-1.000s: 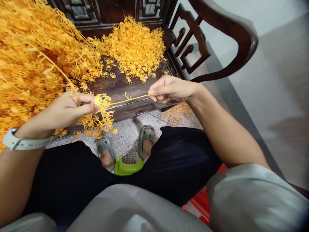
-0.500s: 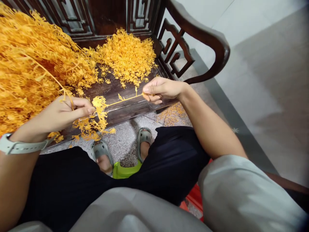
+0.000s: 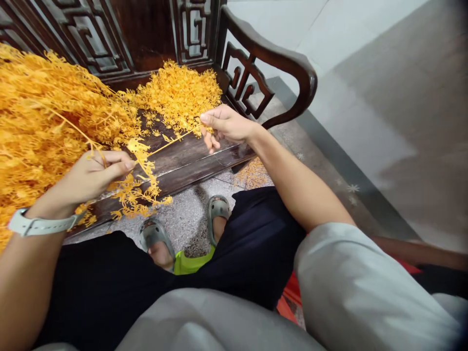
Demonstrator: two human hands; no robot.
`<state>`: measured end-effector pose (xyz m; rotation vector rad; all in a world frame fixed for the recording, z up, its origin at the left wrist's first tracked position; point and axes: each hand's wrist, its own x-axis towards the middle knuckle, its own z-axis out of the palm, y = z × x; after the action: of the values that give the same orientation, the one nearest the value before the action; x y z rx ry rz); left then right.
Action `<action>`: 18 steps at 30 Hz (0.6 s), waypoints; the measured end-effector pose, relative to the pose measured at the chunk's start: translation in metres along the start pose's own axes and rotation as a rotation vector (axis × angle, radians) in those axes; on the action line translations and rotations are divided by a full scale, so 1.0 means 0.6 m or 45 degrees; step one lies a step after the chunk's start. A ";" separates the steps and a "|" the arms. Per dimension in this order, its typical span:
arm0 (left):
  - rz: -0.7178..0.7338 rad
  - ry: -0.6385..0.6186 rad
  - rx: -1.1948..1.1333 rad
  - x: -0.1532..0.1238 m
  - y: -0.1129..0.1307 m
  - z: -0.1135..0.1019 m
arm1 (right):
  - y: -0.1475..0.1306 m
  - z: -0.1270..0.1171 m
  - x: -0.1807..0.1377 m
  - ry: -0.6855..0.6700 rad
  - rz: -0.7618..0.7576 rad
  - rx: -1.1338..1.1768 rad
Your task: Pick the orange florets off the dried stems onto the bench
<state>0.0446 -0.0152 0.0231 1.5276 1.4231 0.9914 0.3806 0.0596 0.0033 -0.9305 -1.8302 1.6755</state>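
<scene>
A thin yellow flower stem (image 3: 170, 143) stretches between my two hands above the dark wooden bench seat (image 3: 186, 158). My left hand (image 3: 100, 170), with a pale watch strap (image 3: 46, 225) at the wrist, pinches it close to a drooping spray of yellow blossoms (image 3: 141, 151). At the stem's far end, my right hand (image 3: 226, 123) has thumb and index finger pinched together, its other fingers loosely curled. Just beyond that hand lies a heap of loose yellow florets (image 3: 183, 95). A large pile of yellow flower branches (image 3: 54, 122) fills the left side, and one branch crosses my left hand.
The bench's curved armrest (image 3: 281, 53) rises at the right, beside a carved backrest (image 3: 146, 34). Fallen yellow bits (image 3: 254, 174) lie on the speckled floor. Between my sandalled feet is a lime-green object (image 3: 193, 263); something red (image 3: 292, 295) shows beneath me.
The view has shifted, so the bench appears further left and lower. My right hand has moved nearer the floret heap, still at the stem's end. My left hand keeps its pinch.
</scene>
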 end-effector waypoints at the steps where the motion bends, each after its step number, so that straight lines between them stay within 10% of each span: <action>1: 0.001 -0.005 0.013 0.003 0.001 0.002 | -0.001 0.001 0.003 0.024 0.002 -0.008; 10: -0.010 -0.357 0.202 0.054 -0.038 -0.035 | 0.023 0.001 0.108 0.453 0.032 0.073; 15: 0.056 -0.094 0.010 0.049 -0.020 -0.038 | 0.053 -0.073 0.108 1.154 0.105 0.172; 18: 0.087 0.128 -0.149 0.053 -0.008 -0.050 | 0.071 -0.093 0.076 1.013 0.302 0.069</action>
<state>0.0167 0.0180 0.0304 1.4669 1.3641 1.1865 0.3991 0.1313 -0.0358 -1.5524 -1.1610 1.1908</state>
